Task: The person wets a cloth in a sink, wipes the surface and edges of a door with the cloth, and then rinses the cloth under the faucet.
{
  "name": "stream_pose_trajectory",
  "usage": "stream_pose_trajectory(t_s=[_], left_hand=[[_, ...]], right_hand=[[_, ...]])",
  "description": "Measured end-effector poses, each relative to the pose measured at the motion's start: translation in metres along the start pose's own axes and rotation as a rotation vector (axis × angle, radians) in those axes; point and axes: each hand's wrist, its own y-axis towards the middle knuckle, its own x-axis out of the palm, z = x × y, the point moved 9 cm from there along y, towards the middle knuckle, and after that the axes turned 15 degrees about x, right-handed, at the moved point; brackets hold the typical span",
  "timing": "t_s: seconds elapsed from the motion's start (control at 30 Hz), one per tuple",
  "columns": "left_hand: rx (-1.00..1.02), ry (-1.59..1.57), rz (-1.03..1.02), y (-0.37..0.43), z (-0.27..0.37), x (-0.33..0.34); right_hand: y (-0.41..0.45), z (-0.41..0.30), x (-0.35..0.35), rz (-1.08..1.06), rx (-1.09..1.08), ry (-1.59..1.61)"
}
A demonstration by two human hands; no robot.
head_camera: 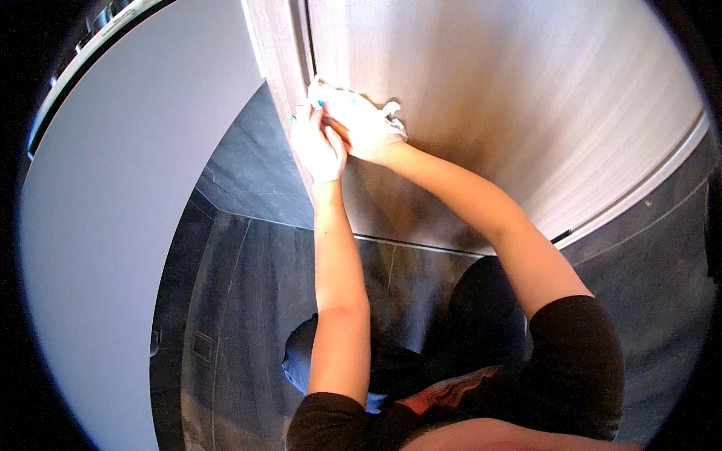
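A white cloth [393, 109] is pressed against the wood-grain door panel [479, 101], close to the dark vertical seam [309, 39] along its edge. My right hand [366, 127] holds the cloth flat under its palm and fingers. Just left of it, my left hand [318, 149] rests at the narrow wood-grain strip [282, 56] beside the seam, its thumb apart from the fingers. The two hands overlap or touch near the fingertips. Strong glare washes out both hands and the cloth, so whether my left fingers grip the cloth's edge is unclear.
A wide pale grey door or panel [101, 225] curves along the left side. Dark stone-look tiles [259, 270] cover the floor, with a small square floor fitting [202, 345]. A pale bottom edge [637, 206] of the wood-grain panel runs at right, and my bent knee [485, 304] is near it.
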Motion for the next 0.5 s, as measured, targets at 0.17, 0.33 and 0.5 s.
stream_pose_trajectory(t_s=[0.17,0.33,0.5], left_hand=[[0.077,0.123,0.085,0.011,0.016,-0.018],[0.128,0.163,0.136,0.017,0.049,-0.014],[0.184,0.090,0.204,0.027,0.074,-0.007]], right_hand=[[-0.029,-0.017,0.014,-0.269,-0.115,-0.103],[-0.051,-0.002,0.010,-0.596,0.050,-0.167],[-0.065,0.015,-0.053,-0.277,-0.100,-0.177]])
